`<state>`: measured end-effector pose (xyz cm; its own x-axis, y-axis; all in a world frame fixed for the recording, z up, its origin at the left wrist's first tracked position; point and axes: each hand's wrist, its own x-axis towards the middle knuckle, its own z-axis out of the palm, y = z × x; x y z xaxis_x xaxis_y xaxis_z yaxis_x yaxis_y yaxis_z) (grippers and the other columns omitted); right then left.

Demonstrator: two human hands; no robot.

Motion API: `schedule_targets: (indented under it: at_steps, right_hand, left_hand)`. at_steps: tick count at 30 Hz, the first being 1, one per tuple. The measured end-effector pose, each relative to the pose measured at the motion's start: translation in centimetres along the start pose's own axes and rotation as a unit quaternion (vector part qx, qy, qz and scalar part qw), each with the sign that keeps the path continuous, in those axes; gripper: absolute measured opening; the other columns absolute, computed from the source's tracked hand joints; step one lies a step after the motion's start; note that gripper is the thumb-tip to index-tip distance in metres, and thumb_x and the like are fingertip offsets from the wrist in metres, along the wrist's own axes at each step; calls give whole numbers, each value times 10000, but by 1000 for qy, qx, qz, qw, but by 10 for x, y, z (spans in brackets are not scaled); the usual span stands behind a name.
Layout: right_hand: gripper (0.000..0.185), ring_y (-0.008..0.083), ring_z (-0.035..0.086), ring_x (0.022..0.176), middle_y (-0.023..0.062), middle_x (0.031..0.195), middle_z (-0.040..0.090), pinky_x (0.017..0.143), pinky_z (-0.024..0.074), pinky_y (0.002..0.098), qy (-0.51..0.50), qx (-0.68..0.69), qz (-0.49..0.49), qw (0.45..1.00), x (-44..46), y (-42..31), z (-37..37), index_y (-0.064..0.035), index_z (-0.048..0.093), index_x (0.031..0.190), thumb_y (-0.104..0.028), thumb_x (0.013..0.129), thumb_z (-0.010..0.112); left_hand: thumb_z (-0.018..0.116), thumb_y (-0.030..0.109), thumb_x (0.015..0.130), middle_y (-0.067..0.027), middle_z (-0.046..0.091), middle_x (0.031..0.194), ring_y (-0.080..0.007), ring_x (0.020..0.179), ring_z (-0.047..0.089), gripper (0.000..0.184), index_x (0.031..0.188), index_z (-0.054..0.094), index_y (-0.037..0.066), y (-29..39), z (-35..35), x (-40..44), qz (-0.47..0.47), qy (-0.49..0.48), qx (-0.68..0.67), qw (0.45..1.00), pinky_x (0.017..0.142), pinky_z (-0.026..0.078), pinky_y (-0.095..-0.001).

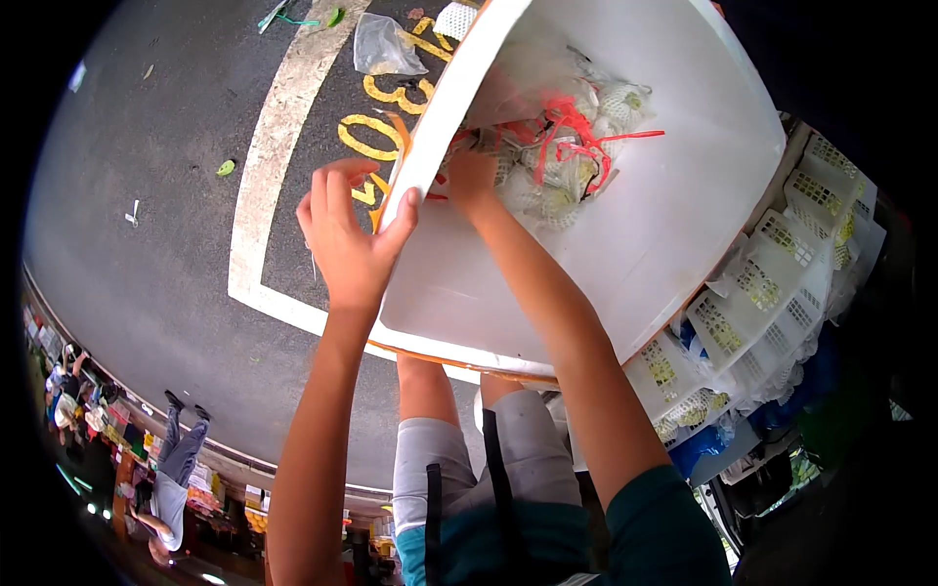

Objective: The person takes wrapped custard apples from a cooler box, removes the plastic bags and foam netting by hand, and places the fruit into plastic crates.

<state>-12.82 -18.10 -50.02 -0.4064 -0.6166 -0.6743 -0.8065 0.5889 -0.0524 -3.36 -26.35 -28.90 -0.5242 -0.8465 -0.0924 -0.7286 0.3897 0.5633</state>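
One left hand (pixel 350 232), fingers (pixel 339 198) half-open, on box rim (pixel 451 93); right hand (pixel 472 181) among netted bundles (pixel 562 174), grip unclear; crates (pixel 752 308) beside.

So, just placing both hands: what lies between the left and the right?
The box's white rim, in the head view, between the left hand and the right hand.

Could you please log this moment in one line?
left hand: open, thumb at rim of white box | right hand: in box, at netted items, grip hidden | red ties: on items
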Motion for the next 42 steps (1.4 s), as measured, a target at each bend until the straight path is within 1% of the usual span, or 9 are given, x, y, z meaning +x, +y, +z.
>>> schedule_targets:
  at_steps: [8, 10, 15, 16, 17, 24, 37, 40, 42]
  right_hand:
    - [185, 202, 614, 721, 40, 775, 617, 553, 458, 319, 115, -79, 4, 990, 34, 19, 46, -139, 610, 883, -256, 798, 495]
    - [218, 202, 617, 760, 46, 883, 629, 603, 471, 330, 179, 70, -35, 981, 47, 21, 66, -126, 609, 920, -271, 800, 498]
    - [230, 214, 604, 840, 62, 930, 626, 692, 467, 352, 490, -118, -76, 861, 32, 20, 39, -94, 604, 915, -253, 797, 486]
    - [203, 233, 595, 845, 68, 924, 623, 694, 461, 363, 191, -38, -58, 979, 23, 24, 20, -101, 605, 882, -235, 785, 488]
    - [178, 252, 587, 851, 74, 918, 619, 697, 455, 373, -127, 45, -31, 990, 12, 29, 1, -107, 606, 849, -217, 773, 489]
    - [111, 314, 559, 776, 131, 794, 587, 640, 439, 406, 53, 188, -98, 976, -44, 34, -28, -77, 568, 763, -144, 744, 481]
    - [81, 321, 513, 707, 146, 735, 535, 614, 394, 385, 50, 400, -147, 903, -126, 40, -111, -2, 499, 739, -79, 763, 497]
    - [101, 306, 481, 665, 144, 705, 501, 612, 381, 364, 26, 429, -151, 890, -163, 52, -153, 10, 469, 728, -74, 778, 493]
    - [114, 163, 388, 560, 71, 615, 407, 547, 348, 275, 66, 421, -190, 884, -183, 58, -170, 9, 449, 744, -79, 797, 497]
  left_hand:
    - [687, 343, 623, -29, 512, 802, -194, 764, 492, 372, 817, 521, 72, -1, 3, 1, -37, 7, -46, 998, 781, 311, -336]
    - [688, 339, 621, -26, 510, 801, -191, 774, 492, 368, 813, 518, 74, -3, 3, 1, -10, 18, -40, 999, 788, 309, -335]
    - [686, 347, 627, -28, 509, 798, -194, 780, 494, 374, 811, 519, 68, -1, 0, 1, -11, 14, -46, 999, 804, 307, -338]
    - [685, 349, 630, -32, 510, 795, -196, 777, 495, 372, 806, 520, 66, -2, 1, 1, -12, 14, -43, 999, 805, 307, -341]
    - [684, 351, 632, -36, 511, 791, -199, 775, 496, 370, 801, 521, 65, -2, 2, 1, -14, 15, -41, 999, 805, 307, -343]
    - [673, 362, 636, -51, 510, 777, -219, 759, 500, 367, 799, 530, 66, 0, 1, 1, -1, 30, -27, 999, 794, 312, -357]
    - [645, 322, 683, -38, 529, 781, -198, 789, 514, 300, 795, 532, 67, 3, 0, 0, 5, 43, 7, 999, 797, 312, -343]
    - [535, 302, 784, -46, 519, 778, -193, 799, 511, 239, 834, 527, 69, 1, 2, 0, 7, 37, 22, 999, 807, 307, -350]
    - [477, 288, 827, -47, 533, 804, -209, 836, 511, 219, 844, 534, 78, -1, 4, 0, -17, 44, -7, 999, 818, 313, -383]
